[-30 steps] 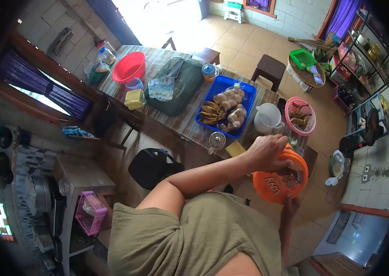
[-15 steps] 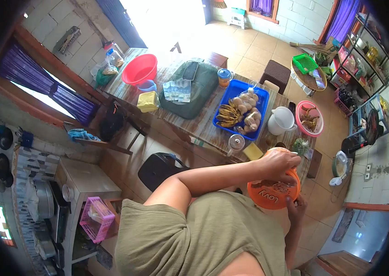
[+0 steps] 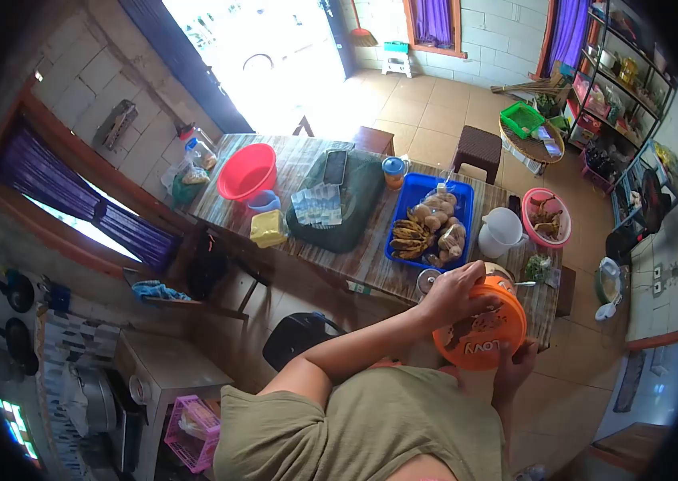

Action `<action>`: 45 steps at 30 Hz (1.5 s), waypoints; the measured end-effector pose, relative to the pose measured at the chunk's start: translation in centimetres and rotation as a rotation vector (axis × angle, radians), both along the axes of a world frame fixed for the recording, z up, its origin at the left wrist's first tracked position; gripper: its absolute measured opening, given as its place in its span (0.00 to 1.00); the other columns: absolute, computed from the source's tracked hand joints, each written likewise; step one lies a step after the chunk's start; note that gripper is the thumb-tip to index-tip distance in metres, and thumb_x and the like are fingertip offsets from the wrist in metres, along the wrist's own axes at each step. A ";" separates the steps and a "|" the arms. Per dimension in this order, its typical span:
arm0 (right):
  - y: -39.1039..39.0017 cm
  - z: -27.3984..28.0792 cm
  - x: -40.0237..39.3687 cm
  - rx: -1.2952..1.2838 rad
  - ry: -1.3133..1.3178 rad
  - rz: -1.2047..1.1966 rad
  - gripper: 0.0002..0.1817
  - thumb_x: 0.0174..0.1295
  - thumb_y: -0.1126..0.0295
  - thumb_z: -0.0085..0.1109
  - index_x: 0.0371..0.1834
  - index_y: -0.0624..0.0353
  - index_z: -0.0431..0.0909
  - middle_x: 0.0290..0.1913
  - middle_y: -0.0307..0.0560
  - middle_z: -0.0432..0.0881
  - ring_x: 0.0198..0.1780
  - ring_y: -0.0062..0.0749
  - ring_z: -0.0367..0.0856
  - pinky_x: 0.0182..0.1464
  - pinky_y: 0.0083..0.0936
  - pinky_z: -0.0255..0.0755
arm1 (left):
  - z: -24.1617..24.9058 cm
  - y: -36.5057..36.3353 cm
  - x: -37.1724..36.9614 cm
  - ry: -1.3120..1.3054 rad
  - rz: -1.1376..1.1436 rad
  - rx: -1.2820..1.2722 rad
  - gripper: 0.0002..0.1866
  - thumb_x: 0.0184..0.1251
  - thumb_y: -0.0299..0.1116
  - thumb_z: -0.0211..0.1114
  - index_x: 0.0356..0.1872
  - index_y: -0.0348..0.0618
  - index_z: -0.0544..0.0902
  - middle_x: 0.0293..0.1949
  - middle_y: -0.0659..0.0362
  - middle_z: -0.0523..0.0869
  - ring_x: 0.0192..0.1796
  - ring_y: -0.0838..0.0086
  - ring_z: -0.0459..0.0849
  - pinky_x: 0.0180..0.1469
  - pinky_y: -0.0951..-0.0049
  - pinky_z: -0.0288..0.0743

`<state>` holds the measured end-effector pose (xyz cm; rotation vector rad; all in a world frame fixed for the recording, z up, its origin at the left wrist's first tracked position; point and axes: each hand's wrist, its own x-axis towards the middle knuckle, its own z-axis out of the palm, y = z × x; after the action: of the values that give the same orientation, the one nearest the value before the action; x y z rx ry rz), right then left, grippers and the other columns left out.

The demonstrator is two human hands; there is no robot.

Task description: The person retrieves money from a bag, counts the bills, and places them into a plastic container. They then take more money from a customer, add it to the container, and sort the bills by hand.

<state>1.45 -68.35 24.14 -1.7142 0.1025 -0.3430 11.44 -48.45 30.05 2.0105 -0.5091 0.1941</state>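
Observation:
A round orange plastic container (image 3: 479, 357) marked LOVY is held in front of my torso, at the table's near right end. Bent over its upper rim, my left hand (image 3: 461, 298) grips it from above. My right hand (image 3: 517, 365) supports the lower right edge, with the thumb against the face. Partly hidden behind the left hand is a round tub (image 3: 501, 275), beside a spoon handle (image 3: 525, 283). A glass lid or jar (image 3: 428, 280) lies just left of the left hand.
On the wooden table (image 3: 371, 274) are a blue tray (image 3: 403, 188) with bananas and bagged round items, a white pitcher (image 3: 501, 232), a pink basin (image 3: 546, 218) and a red basin (image 3: 248, 172). A black chair (image 3: 295, 337) stands at the near side.
The view has shifted, so the table sits lower in it. The orange container has tilted to show more of its marked face, and my left hand has moved left along the rim.

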 end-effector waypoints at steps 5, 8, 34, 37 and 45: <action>-1.9 -1.0 2.7 0.147 -0.012 0.010 0.09 0.65 0.68 0.56 0.36 0.58 0.66 0.31 0.32 0.66 0.34 0.12 0.64 0.38 0.13 0.62 | -0.2 -1.8 2.2 0.026 0.035 0.013 0.28 0.53 0.55 0.69 0.31 0.40 0.67 0.26 0.53 0.72 0.30 0.58 0.74 0.32 0.64 0.68; -4.8 -1.8 4.5 0.116 0.006 0.061 0.10 0.66 0.67 0.56 0.37 0.58 0.65 0.32 0.32 0.65 0.35 0.14 0.64 0.40 0.14 0.62 | -0.9 -4.3 3.5 0.030 0.066 0.019 0.28 0.53 0.55 0.69 0.31 0.39 0.67 0.26 0.53 0.72 0.29 0.58 0.73 0.32 0.64 0.68; -16.6 -2.2 14.3 -0.139 -0.339 0.288 0.18 0.51 0.67 0.68 0.39 0.60 0.70 0.35 0.44 0.74 0.34 0.28 0.75 0.35 0.24 0.68 | 2.9 -14.4 6.2 -0.242 0.464 -0.015 0.25 0.53 0.49 0.72 0.28 0.40 0.68 0.22 0.57 0.69 0.24 0.73 0.66 0.27 0.71 0.66; -14.4 -5.7 11.5 0.002 -0.233 0.400 0.18 0.56 0.70 0.62 0.47 0.61 0.68 0.44 0.47 0.72 0.41 0.32 0.74 0.42 0.28 0.70 | 3.7 -13.0 3.3 -0.235 0.519 -0.063 0.24 0.56 0.51 0.68 0.30 0.40 0.69 0.23 0.52 0.71 0.25 0.58 0.71 0.30 0.64 0.67; -9.4 -12.2 6.7 0.516 0.051 0.731 0.17 0.65 0.70 0.55 0.56 0.61 0.71 0.50 0.48 0.75 0.47 0.32 0.76 0.46 0.29 0.72 | 3.4 -5.6 -4.0 0.085 0.660 0.151 0.22 0.56 0.51 0.67 0.31 0.41 0.72 0.27 0.48 0.77 0.29 0.54 0.78 0.31 0.60 0.69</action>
<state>8.12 -77.79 11.93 -1.1450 -0.3662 0.2565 7.40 -54.05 33.43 2.2656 0.2174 0.4787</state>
